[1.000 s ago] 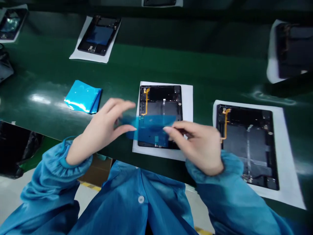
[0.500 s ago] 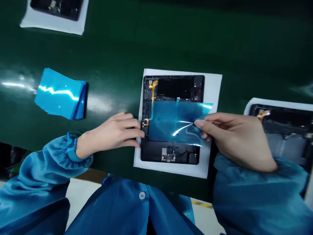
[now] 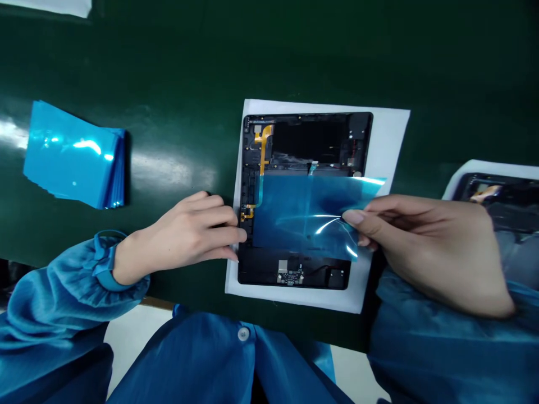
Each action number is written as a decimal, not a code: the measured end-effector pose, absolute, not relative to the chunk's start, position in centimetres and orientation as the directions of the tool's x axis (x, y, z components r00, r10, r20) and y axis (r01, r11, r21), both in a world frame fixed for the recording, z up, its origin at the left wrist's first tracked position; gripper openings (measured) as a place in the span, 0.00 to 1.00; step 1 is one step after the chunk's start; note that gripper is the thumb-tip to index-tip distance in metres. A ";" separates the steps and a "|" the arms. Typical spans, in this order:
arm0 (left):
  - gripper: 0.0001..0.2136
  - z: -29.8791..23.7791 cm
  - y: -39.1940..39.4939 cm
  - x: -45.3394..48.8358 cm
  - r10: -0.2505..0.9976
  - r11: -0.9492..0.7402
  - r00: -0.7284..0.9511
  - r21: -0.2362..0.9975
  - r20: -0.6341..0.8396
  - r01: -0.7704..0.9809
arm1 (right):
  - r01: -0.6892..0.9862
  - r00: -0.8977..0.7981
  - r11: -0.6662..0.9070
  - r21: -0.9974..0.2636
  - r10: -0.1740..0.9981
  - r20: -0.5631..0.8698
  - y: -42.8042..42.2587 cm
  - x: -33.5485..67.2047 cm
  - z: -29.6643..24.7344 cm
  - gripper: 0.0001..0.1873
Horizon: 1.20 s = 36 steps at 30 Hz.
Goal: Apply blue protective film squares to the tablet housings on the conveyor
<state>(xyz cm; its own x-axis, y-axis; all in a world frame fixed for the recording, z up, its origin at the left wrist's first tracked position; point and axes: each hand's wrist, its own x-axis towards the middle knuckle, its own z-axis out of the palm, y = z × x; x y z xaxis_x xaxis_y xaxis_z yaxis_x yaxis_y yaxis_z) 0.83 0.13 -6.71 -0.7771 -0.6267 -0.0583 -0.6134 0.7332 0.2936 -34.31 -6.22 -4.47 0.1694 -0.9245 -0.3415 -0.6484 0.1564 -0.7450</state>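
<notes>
A stack of blue film (image 3: pixel 71 154) lies on the tabletop (image 3: pixel 177 134). The left hand (image 3: pixel 185 233), fingers loosely spread, meets the left edge of an opened tablet (image 3: pixel 309 140) on white paper (image 3: pixel 389 134). One blue sheet (image 3: pixel 295 213) covers its middle, pinched by the right hand (image 3: pixel 433 241), which partly blocks another tablet (image 3: pixel 517 241).

Blue film (image 3: pixel 290 216), one sheet: translucent, glossy, roughly rectangular; centre of the frame, across the mid-section of the tablet-like device (image 3: pixel 309 143); right end creased, bright streaks, overhanging the device's right edge; contact beneath not discernible.

Tablet-like device, one: black, slim, interior exposed, face up; lying flat, centre of the frame, longer sides running top to bottom; orange ribbon cable (image 3: pixel 263 151) at upper left, small circuit board (image 3: pixel 290 276) near the lower edge.
</notes>
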 end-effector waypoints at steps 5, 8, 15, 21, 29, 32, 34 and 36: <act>0.13 -6.7 0.1 0.8 -0.634 0.733 -0.773 0.317 -0.003 -0.602 | -0.659 0.167 0.149 -0.737 -0.927 -0.337 -6.2 -34.4 -4.5 0.26; 0.12 -6.8 0.0 0.7 -0.653 0.723 -0.743 0.409 0.146 -0.556 | -0.663 0.167 0.141 -0.736 -0.930 -0.328 -6.2 -34.6 -4.7 0.27; 0.10 -6.8 -0.1 0.6 -0.652 0.722 -0.739 0.436 0.169 -0.537 | -0.657 0.164 0.139 -0.741 -0.933 -0.321 -6.2 -34.7 -4.8 0.32; 0.13 -6.9 0.0 0.7 -0.659 0.708 -0.723 0.497 0.208 -0.502 | -0.657 0.137 0.196 -0.728 -0.919 -0.371 -6.3 -34.3 -4.4 0.39; 0.12 -6.9 0.0 0.6 -0.673 0.688 -0.714 0.518 0.193 -0.508 | -0.645 0.104 0.282 -0.710 -0.888 -0.447 -6.5 -33.6 -4.1 0.40; 0.12 -6.8 0.1 0.7 -0.672 0.683 -0.719 0.526 0.179 -0.507 | -0.640 0.098 0.294 -0.710 -0.885 -0.455 -6.5 -33.5 -4.0 0.38; 0.12 -6.8 0.1 0.7 -0.668 0.683 -0.725 0.526 0.170 -0.507 | -0.646 0.100 0.294 -0.704 -0.882 -0.460 -6.5 -33.7 -4.1 0.36; 0.11 -6.8 0.1 0.7 -0.664 0.688 -0.728 0.521 0.170 -0.505 | -0.650 0.104 0.294 -0.701 -0.879 -0.465 -6.4 -33.9 -4.3 0.35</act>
<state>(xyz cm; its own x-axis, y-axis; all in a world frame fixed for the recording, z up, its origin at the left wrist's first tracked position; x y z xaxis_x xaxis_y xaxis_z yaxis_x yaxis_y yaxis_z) 0.72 0.11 -6.77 -0.7279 -0.6642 0.1703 -0.5055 0.6875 0.5213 -33.88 -6.43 -4.32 0.1038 -0.8791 -0.4653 -0.6497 0.2942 -0.7010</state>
